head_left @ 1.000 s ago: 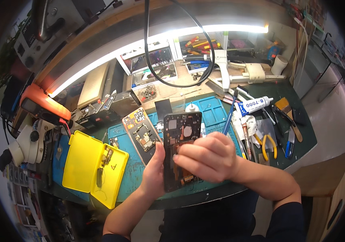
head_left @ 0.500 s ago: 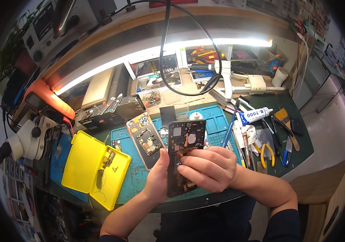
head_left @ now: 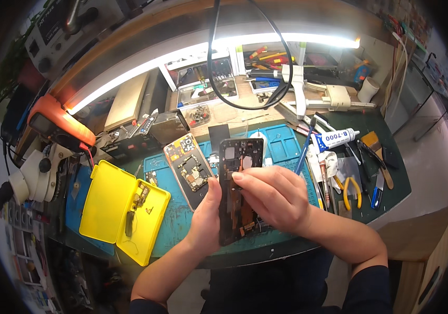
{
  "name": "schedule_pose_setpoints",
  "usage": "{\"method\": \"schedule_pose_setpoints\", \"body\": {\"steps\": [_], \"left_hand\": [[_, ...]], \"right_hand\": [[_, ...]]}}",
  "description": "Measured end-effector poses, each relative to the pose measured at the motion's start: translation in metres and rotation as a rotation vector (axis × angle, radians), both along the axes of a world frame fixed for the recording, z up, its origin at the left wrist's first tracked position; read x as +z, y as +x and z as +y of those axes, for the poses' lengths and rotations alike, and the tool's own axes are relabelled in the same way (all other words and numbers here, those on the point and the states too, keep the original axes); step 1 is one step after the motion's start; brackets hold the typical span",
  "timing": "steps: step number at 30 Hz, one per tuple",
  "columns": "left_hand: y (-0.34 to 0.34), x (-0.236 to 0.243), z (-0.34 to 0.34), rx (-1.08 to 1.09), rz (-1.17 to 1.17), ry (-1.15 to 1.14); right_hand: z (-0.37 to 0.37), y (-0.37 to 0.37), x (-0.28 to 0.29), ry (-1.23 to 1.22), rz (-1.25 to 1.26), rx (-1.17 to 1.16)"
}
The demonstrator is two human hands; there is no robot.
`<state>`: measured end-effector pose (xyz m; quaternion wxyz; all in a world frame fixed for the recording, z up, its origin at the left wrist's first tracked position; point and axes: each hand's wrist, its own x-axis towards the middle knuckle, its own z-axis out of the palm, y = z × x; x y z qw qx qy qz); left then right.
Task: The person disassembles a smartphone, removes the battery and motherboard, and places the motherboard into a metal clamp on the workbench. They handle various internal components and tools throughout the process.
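Observation:
My left hand point(head_left: 203, 222) grips a dark phone frame point(head_left: 227, 209) along its left edge, thumb on the near side, holding it raised and tilted above the bench. Copper-coloured strips show in the lower part of the frame. Over its upper middle, my right hand point(head_left: 281, 201) has thumb and forefinger pinched together; whatever lies between the fingertips is too small or hidden to name. Just left of the frame, a second opened phone point(head_left: 182, 184) with bare circuit boards lies on the blue repair mat point(head_left: 174, 225).
An open yellow plastic case point(head_left: 106, 201) with small parts sits at the left, below an orange multimeter point(head_left: 56, 125). To the right lie a glue tube point(head_left: 339, 138), yellow-handled pliers point(head_left: 359, 196) and a brush point(head_left: 372, 140). A black cable loop point(head_left: 211, 68) hangs over the back.
My right hand has gone from lying across the frame's middle to a pinch higher up, uncovering more copper-coloured strips. The frame sits slightly higher in view. My left hand keeps its grip.

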<state>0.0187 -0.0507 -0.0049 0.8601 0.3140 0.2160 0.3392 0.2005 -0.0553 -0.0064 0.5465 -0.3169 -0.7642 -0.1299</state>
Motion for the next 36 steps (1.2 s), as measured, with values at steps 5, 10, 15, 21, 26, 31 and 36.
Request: {"method": "schedule_pose_setpoints", "body": {"steps": [5,10,15,21,26,31,36], "left_hand": [[-0.002,-0.002,0.000,-0.028,-0.040,-0.052],[-0.002,-0.006,0.002,-0.032,-0.060,-0.058],[-0.002,-0.008,0.003,-0.047,-0.131,-0.069],[0.002,-0.002,0.002,-0.004,-0.064,-0.088],[-0.001,-0.006,0.002,0.003,-0.064,-0.066],[-0.002,-0.005,0.006,-0.011,-0.086,-0.092],[-0.005,-0.007,0.009,-0.028,-0.175,-0.079]], "right_hand": [[-0.001,0.001,0.002,0.011,-0.034,0.013],[-0.003,0.001,0.001,0.012,-0.043,-0.022],[0.001,0.000,-0.008,0.056,-0.017,-0.101],[-0.003,-0.001,-0.004,-0.025,-0.014,-0.096],[-0.002,-0.003,-0.005,-0.029,-0.007,-0.086],[-0.003,-0.001,-0.003,-0.073,-0.020,-0.024],[-0.002,0.008,0.003,-0.006,0.050,0.017]]}}
